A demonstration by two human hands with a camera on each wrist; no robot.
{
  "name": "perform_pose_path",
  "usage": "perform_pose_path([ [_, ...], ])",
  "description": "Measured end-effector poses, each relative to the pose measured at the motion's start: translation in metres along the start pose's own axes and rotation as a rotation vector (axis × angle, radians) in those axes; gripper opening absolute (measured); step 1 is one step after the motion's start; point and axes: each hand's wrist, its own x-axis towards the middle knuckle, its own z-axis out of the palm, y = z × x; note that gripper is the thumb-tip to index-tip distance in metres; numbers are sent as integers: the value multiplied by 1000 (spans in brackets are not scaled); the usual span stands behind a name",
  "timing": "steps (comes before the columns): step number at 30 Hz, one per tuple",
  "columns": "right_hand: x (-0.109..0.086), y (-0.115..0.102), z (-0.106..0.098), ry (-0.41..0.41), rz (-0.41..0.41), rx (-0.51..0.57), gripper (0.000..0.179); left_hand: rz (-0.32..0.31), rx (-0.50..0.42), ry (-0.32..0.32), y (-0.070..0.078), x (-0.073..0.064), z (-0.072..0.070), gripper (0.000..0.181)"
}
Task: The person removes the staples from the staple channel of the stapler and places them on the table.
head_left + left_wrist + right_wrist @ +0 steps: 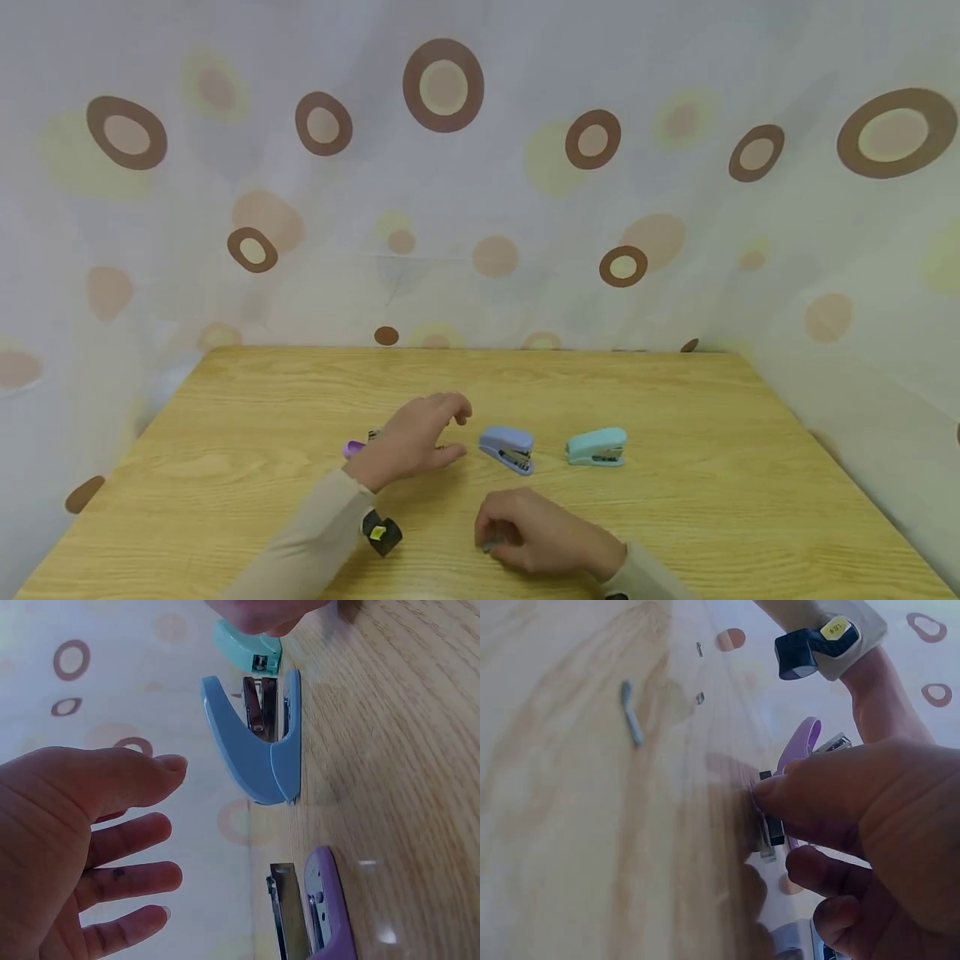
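My left hand (411,443) hovers over the left part of the table with its fingers loosely spread and holds nothing. Partly hidden behind it is a purple stapler (331,911), whose metal staple channel is lifted away from the base. A blue stapler (507,447) stands just right of the left fingertips, its mouth toward the right. Farther right sits a teal stapler (597,447). Low over the front of the table, my right hand (536,533) pinches a small strip of staples (775,829) between thumb and fingers.
The wooden table (720,517) ends at a patterned curtain (495,183) along its back and sides. A small grey rod-shaped piece (631,712) and a tiny metal bit (700,698) lie on the tabletop. A black camera (382,533) is strapped to the left wrist.
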Motion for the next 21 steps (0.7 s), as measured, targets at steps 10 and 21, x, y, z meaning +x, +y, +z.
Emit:
perform_pose_path([
  [10,-3,-8,-2,-22,34,-36,13,-38,-43,-88,4,14,11,35],
  [21,-5,-5,-7,78,27,-60,10,-38,-15,-126,13,31,24,39],
])
